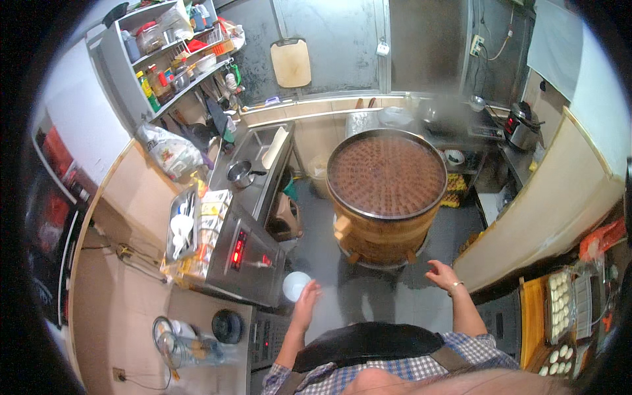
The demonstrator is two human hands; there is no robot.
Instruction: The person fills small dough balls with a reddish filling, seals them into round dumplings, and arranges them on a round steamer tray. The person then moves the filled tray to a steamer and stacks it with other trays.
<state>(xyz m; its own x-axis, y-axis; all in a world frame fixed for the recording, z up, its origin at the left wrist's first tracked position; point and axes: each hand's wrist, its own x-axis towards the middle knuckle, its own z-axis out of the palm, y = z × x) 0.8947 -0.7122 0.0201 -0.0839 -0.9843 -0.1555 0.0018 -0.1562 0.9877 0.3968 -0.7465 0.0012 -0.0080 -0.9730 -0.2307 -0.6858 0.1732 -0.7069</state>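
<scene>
My left hand (pixel 307 297) is low in front of me, beside a white bowl (pixel 295 285). Its fingers overlap the bowl's right edge; whether they grip it or only pass in front is unclear. On the other side, my right hand (pixel 442 275) hangs with fingers apart and holds nothing. A bracelet circles that wrist. Ahead of both hands stands a large round wooden steamer barrel (pixel 385 237) with a metal rim. Its top is filled with a brown surface (pixel 387 175) marked by rings of small dimples. Light haze hangs behind it.
On the left are a steel counter with a saucepan (pixel 240 174), a machine with a red display (pixel 239 251) and a tray of white utensils (pixel 181 227). A pale partition (pixel 548 197) curves along the right. Trays of white dough pieces (pixel 559 306) lie at lower right.
</scene>
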